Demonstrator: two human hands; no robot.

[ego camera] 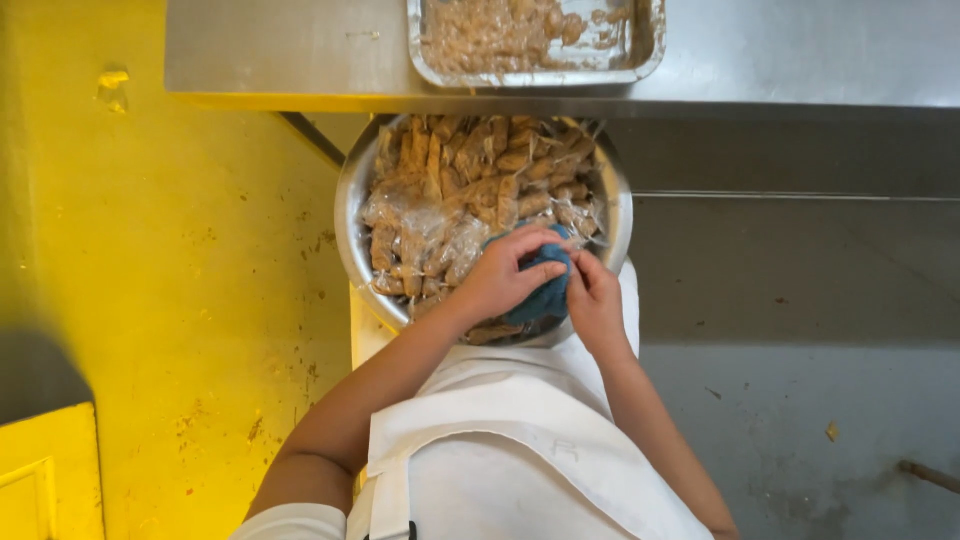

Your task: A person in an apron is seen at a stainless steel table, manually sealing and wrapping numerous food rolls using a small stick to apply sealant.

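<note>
1. We clasp a blue cloth [545, 290] between left hand [500, 280] and right hand [595, 300], above the bowl [350, 215] rim.
2. Risk, we judge: loose grip drops cloth onto wrapped sticks [470, 190].

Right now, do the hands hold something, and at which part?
Both hands grip a blue cloth over the metal bowl: left hand around its top, right hand on its right edge.

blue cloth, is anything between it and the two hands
Nothing visible: the left hand and right hand both touch the blue cloth directly, over the metal bowl of wrapped brown pieces.
</note>
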